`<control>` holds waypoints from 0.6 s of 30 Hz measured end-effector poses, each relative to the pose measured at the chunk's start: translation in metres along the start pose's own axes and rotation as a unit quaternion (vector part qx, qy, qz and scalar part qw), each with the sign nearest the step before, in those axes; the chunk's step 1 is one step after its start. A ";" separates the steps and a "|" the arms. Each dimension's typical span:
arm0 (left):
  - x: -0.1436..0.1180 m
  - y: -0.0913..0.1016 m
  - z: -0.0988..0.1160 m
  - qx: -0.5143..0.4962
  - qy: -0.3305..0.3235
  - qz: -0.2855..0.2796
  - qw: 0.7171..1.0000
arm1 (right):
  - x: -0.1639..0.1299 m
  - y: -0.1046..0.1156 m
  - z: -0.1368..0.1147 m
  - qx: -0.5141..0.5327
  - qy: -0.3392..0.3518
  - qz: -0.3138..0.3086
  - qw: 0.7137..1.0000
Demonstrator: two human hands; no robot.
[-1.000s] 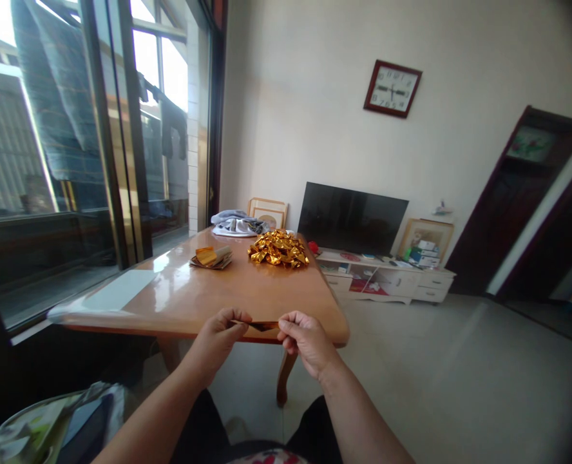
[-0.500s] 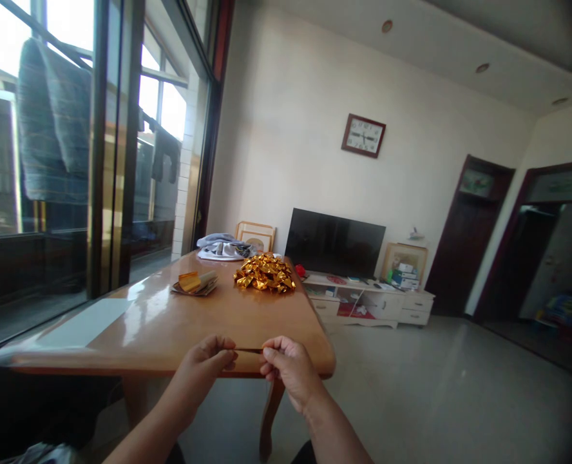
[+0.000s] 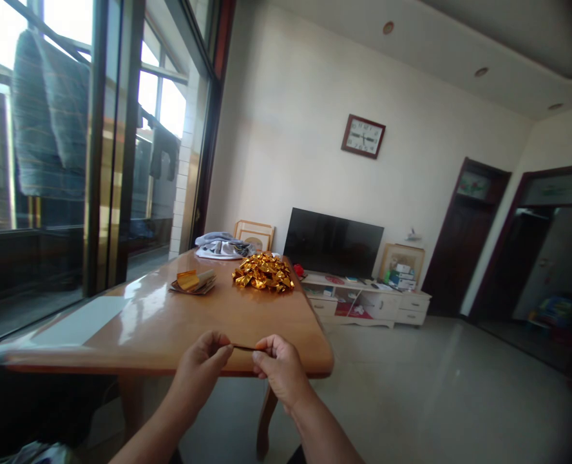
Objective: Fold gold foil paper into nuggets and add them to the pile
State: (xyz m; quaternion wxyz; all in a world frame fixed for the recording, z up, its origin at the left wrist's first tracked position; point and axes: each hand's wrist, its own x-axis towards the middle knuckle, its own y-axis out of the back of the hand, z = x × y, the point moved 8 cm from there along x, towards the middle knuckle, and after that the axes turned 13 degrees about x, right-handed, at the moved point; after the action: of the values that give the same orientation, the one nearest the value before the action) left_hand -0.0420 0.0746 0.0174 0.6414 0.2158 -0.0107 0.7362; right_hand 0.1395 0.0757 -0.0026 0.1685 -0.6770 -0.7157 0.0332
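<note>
Above the near edge of the wooden table (image 3: 247, 322), both hands pinch a thin strip of paper (image 3: 243, 348), seen almost edge-on and dark. My left hand (image 3: 205, 361) closes thumb and fingers on its left end. My right hand (image 3: 282, 368) grips the right end the same way, so the strip spans the gap between them. Farther back lies a heap of folded gold foil pieces (image 3: 264, 274). To its left rests a small stack of paper sheets (image 3: 203, 290) with gold foil (image 3: 187, 280) on top.
Folded cloth (image 3: 223, 246) lies at the table's far end, before a wooden frame (image 3: 254, 233). A pale sheet (image 3: 83, 322) covers part of the left side. Beyond stand a television (image 3: 334, 243) and a white cabinet (image 3: 382, 306). A glass window (image 3: 49, 161) runs along the left.
My right hand has shifted slightly left, and the hands are a little closer together. The strip now slopes slightly down to the right. Both hands keep their pinch.
</note>
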 end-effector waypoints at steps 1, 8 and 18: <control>0.000 0.000 0.001 0.009 -0.009 0.008 1.000 | 0.001 0.000 0.001 -0.003 0.004 0.003 1.000; -0.003 -0.003 0.004 0.062 -0.070 0.045 0.995 | 0.006 0.005 0.011 -0.041 0.039 0.040 0.998; -0.014 -0.008 0.009 0.212 -0.153 0.077 0.962 | 0.003 0.007 0.019 -0.019 -0.015 0.088 0.996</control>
State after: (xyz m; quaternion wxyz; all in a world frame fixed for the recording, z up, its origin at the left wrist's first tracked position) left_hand -0.0304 0.0604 0.0186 0.5133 0.4557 0.0308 0.7266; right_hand 0.1407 0.0824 -0.0220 0.1411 -0.7397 -0.6565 0.0448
